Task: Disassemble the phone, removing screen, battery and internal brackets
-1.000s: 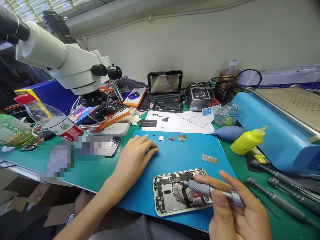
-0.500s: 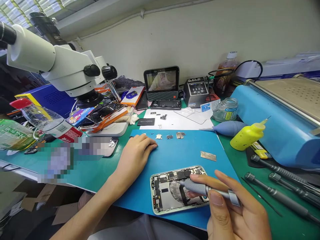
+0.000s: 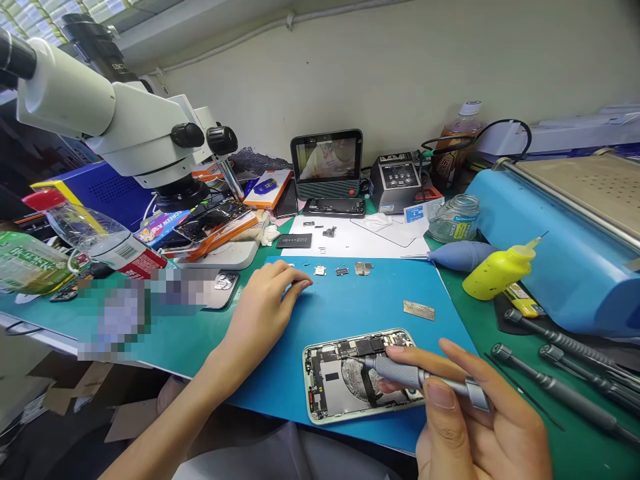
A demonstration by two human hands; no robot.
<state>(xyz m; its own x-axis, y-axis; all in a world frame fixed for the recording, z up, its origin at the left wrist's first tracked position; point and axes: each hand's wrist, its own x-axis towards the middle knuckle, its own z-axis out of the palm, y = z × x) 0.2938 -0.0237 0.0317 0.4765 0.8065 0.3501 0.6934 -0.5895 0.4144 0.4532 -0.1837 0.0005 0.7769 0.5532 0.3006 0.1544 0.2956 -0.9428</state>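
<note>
My right hand [image 3: 480,413] grips a grey screwdriver [image 3: 400,372] between thumb and fingers, tilted over an opened phone [image 3: 330,397]. Its thin tip points at the phone's upper inner edge; contact cannot be made out. The phone lies on a blue mat [image 3: 360,300] with its circuit boards and a round coil area exposed. Farther back, my left hand [image 3: 265,293] rests on the mat, thumb and forefinger brought together; anything between them is too small to see. Small metal shield pieces [image 3: 363,268] lie in a row just right of its fingertips.
A flat metal strip [image 3: 419,310] lies on the mat. Behind are a black battery [image 3: 295,241] and a small screen [image 3: 327,160]. A microscope [image 3: 145,133] overhangs the left. On the right are a yellow bottle [image 3: 495,273], a blue air blower [image 3: 457,256] and several screwdrivers [image 3: 555,387].
The view has shifted slightly. My left thumb and forefinger have drawn closer together over the mat. My right hand keeps the screwdriver in nearly the same place over the phone.
</note>
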